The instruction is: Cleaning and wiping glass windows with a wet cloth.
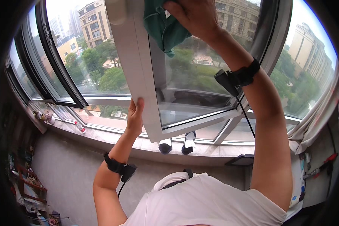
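Note:
An inward-swung window sash (147, 113) with a pale frame stands before me. My left hand (135, 115) grips the free vertical edge of that frame, thumb on the near face. High up, my right hand (196, 19) presses a green cloth (168, 34) to the glass pane (197, 82); its fingertips run past the top of the picture. The cloth hangs in folds below the hand and partly covers the frame's inner edge. A strap with a small black device is on each of my arms.
A white-and-dark pair of shoes (188, 144) rests on the windowsill (113, 140) below the sash. Farther left are a plastic bottle (80, 127) and another open sash (59, 56). A curtain (310, 127) hangs at right. Cluttered shelves (31, 183) line the lower left.

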Demonstrator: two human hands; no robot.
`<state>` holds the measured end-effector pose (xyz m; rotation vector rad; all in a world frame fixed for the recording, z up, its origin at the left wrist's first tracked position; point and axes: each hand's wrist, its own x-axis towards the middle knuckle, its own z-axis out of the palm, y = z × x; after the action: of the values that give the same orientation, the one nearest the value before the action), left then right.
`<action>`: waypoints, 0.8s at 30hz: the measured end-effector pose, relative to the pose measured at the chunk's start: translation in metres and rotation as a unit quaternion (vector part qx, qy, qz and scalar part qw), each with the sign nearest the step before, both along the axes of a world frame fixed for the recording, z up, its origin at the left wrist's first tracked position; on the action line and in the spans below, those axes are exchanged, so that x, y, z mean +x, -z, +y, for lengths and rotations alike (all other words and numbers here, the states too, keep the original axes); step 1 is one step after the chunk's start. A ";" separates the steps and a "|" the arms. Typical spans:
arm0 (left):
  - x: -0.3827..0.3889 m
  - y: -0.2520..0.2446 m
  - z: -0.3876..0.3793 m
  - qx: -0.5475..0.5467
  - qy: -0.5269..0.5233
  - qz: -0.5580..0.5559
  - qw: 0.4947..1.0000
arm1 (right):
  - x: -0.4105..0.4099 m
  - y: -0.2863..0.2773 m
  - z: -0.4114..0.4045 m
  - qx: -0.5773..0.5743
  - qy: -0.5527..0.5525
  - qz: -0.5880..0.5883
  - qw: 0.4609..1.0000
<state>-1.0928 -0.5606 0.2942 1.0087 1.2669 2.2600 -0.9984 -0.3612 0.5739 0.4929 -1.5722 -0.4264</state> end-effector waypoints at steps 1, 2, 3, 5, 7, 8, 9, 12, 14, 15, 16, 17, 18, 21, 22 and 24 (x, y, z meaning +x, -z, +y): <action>0.000 0.001 0.000 0.004 -0.009 0.003 1.000 | -0.001 0.007 -0.006 -0.020 -0.008 -0.003 1.000; 0.000 0.001 -0.002 0.004 -0.005 0.002 1.000 | -0.001 0.017 -0.011 0.000 -0.051 -0.035 0.998; -0.001 0.002 -0.003 0.011 0.000 -0.003 1.000 | -0.004 0.036 -0.015 0.000 -0.047 -0.037 0.998; 0.003 -0.002 -0.003 0.018 0.010 -0.011 1.000 | -0.009 0.086 -0.018 -0.064 0.077 -0.006 0.995; 0.007 -0.010 -0.002 0.014 0.026 -0.010 1.000 | -0.005 0.142 -0.014 -0.071 0.084 -0.041 0.993; 0.004 -0.009 -0.004 0.019 0.025 -0.003 0.999 | -0.004 0.176 -0.010 -0.040 0.079 -0.061 0.994; 0.005 -0.009 -0.002 0.019 0.030 -0.004 0.999 | -0.001 0.212 -0.004 -0.008 0.078 -0.081 0.994; -0.005 -0.004 -0.002 -0.005 0.025 0.002 1.000 | 0.026 0.314 0.014 0.111 0.088 -0.250 0.958; -0.004 -0.002 0.002 -0.010 0.016 -0.006 1.000 | 0.043 0.351 0.040 0.160 0.106 -0.322 0.927; -0.004 -0.002 0.002 -0.016 0.000 -0.012 1.000 | 0.046 0.355 0.045 0.182 0.112 -0.332 0.919; -0.004 -0.002 0.000 -0.019 0.007 -0.006 1.000 | 0.049 0.357 0.053 0.204 0.119 -0.343 0.909; -0.006 0.001 0.003 -0.018 0.008 -0.003 1.000 | 0.052 0.356 0.066 0.204 0.120 -0.340 0.910; -0.011 0.007 0.002 -0.012 -0.004 -0.006 1.000 | 0.053 0.337 0.066 0.213 0.139 -0.321 0.912; -0.010 0.006 0.001 -0.001 -0.018 -0.011 1.000 | 0.056 0.259 0.087 0.121 0.145 -0.176 0.966; -0.010 0.006 0.001 0.006 -0.028 -0.020 0.999 | 0.060 0.221 0.094 0.114 0.168 -0.143 0.969; -0.009 0.002 0.003 0.012 -0.014 -0.018 1.000 | 0.058 0.150 0.121 0.059 0.185 -0.053 0.979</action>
<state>-1.1020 -0.5573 0.2921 0.9601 1.2503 2.3096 -0.9402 -0.2401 0.4236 0.3152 -1.7540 -0.7923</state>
